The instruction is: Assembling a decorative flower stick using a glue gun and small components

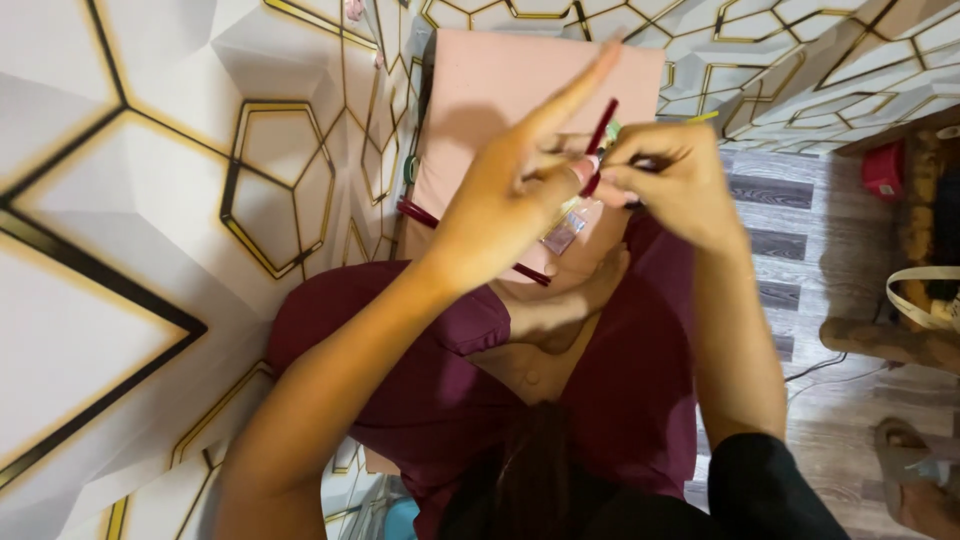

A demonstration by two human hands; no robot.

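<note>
Wallpaper (150,170) fills the left of our view, white facets edged with black and gold hexagon lines, and it wraps round behind the pink board (520,90) that we take as our marker. Just in front of the board's lower half, our left hand (510,190) pinches near the middle of a dark red stick (600,135), forefinger flung straight up toward the board's top edge. Our right hand (675,180), touching the left, closes narrow on something small at the stick's lower end; what exactly, we cannot tell. A small clear packet (563,232) dangles just below the hands. Under the board sits maroon cloth (420,380) over our lap, a bare foot (560,310) tucked against it. Right of the board, grey plank flooring (790,230) runs to a wooden piece (890,340), a red object (884,170) beyond.
</note>
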